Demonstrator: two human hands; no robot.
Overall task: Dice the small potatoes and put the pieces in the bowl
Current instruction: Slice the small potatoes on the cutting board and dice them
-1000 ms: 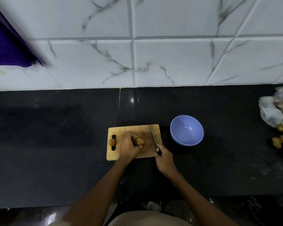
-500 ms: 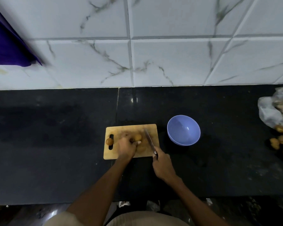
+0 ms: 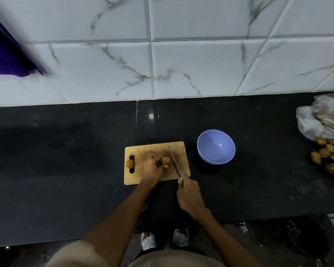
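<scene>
A wooden cutting board (image 3: pixel 154 147) lies on the black counter. My left hand (image 3: pixel 151 170) holds a small brown potato (image 3: pixel 165 160) against the board's middle. My right hand (image 3: pixel 188 193) grips the handle of a knife (image 3: pixel 174 163), whose blade lies just right of that potato, at its edge. A second small potato (image 3: pixel 130 163) sits at the board's left end, beside the handle slot. The purple-blue bowl (image 3: pixel 216 146) stands to the right of the board and holds nothing that I can see.
Several more small potatoes (image 3: pixel 328 157) lie at the counter's far right beside a crumpled plastic bag (image 3: pixel 322 122). A marble-tiled wall (image 3: pixel 181 54) rises behind the counter. A purple cloth (image 3: pixel 6 58) hangs at upper left. The counter's front edge runs just below my wrists.
The knife blade has shifted left across the board, from well right of the held potato to right against it. My left hand kept its hold on the potato.
</scene>
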